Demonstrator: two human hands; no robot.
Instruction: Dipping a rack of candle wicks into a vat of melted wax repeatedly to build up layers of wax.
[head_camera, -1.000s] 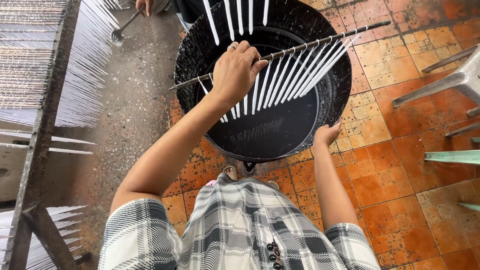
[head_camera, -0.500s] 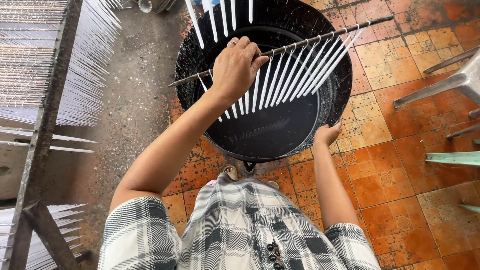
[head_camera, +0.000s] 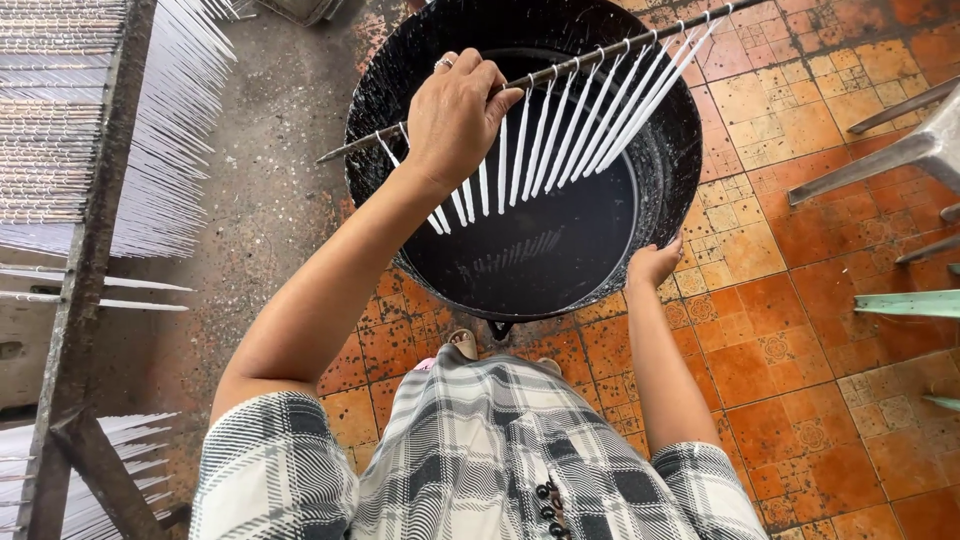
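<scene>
Left hand (head_camera: 452, 118) is clenched round a thin dark metal rod (head_camera: 560, 68), held slanting over the big round black vat (head_camera: 672, 150). A row of slim white tapered candles (head_camera: 560, 135) hangs from the rod, dangling above the dark liquid below the hand. Right hand (head_camera: 652, 264) grips the vat's near rim, fingers curled over the edge. Well off to the left hand's side, a wooden rack of white candles (head_camera: 90, 150).
</scene>
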